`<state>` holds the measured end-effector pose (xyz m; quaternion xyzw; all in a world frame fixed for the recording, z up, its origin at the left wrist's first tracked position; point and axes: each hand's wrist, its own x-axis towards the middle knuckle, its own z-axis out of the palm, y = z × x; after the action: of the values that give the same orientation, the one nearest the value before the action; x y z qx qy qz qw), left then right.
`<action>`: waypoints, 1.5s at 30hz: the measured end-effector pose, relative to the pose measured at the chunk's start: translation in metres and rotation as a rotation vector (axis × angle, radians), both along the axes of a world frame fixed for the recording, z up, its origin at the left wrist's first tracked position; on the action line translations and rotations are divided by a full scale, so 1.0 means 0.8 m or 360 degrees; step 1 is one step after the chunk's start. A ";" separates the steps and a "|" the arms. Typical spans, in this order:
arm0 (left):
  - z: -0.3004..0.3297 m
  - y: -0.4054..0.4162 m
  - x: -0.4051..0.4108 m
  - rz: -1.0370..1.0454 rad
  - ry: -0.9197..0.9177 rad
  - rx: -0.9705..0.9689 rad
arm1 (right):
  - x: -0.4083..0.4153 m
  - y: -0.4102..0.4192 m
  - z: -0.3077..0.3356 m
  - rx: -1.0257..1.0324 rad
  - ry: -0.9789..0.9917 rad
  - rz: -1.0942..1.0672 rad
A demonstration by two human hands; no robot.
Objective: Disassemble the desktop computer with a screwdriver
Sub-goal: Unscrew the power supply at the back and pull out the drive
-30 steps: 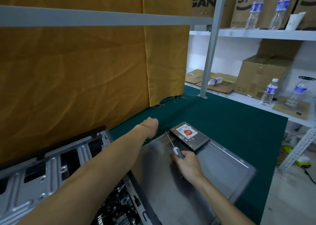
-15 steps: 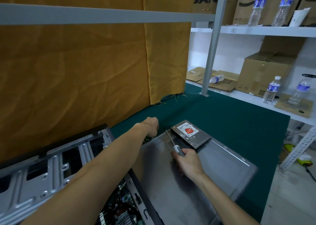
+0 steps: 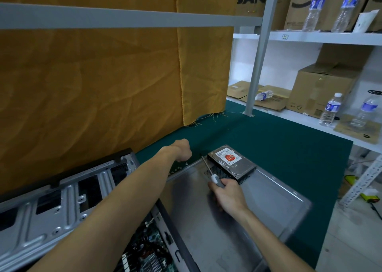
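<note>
Green mat (image 3: 279,147) covers the work table, and a big yellow cloth (image 3: 93,85) hangs behind it from a grey bar (image 3: 124,17). White shelves (image 3: 322,38) stand at the right with brown boxes (image 3: 318,90) and water bottles (image 3: 330,109) on them.

The computer case (image 3: 51,214) lies open at the lower left. Its grey metal frame shows holes and slots, and dark parts and wires sit inside near the bottom edge. A flat grey side panel (image 3: 258,209) lies on the mat just beside the case, to the right. A hard drive (image 3: 231,162) with a white and red label rests on the far end of this panel, over a patch of small holes.

The right hand (image 3: 227,195) is over the panel, near the hard drive. Its fingers are curled round the grey handle of a screwdriver (image 3: 210,171). The thin metal shaft points up and away, and its tip is near the left corner of the hard drive.

The left hand (image 3: 183,149) reaches out past the case to the far edge of the panel. Its fingers curl down and away from the camera, so I cannot tell if it holds anything. A bit of green board (image 3: 179,167) shows just under the wrist.
</note>
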<state>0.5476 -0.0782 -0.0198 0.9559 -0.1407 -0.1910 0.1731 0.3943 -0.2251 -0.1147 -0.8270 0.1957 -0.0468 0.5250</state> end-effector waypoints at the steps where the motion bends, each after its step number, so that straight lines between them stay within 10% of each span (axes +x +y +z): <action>1: 0.006 0.001 -0.006 -0.0031 -0.0068 0.0023 | -0.001 -0.001 0.001 0.0020 0.0006 -0.0006; 9: 0.071 0.080 -0.145 -0.0308 -0.0623 -0.0363 | -0.022 0.008 0.021 0.0030 0.0031 0.0129; 19: 0.046 0.230 -0.278 -0.0256 -0.0689 -0.0290 | -0.082 0.043 0.045 -0.1158 0.0211 0.0230; 33: 0.042 0.290 -0.330 -0.0100 -0.0807 0.0081 | -0.104 0.072 0.096 -0.0900 -0.0093 0.0194; 38: 0.056 0.310 -0.346 -0.0003 -0.0789 0.0015 | -0.131 0.149 0.170 -0.0622 -0.0285 0.0760; 45: 0.048 0.317 -0.384 -0.0189 -0.1336 -0.0102 | -0.187 0.225 0.170 -0.2097 -0.0603 0.0941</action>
<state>0.2407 0.1756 0.0185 0.9351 -0.2598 0.2096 0.1192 0.2445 -0.0450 0.0213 -0.9662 -0.1972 -0.1529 -0.0640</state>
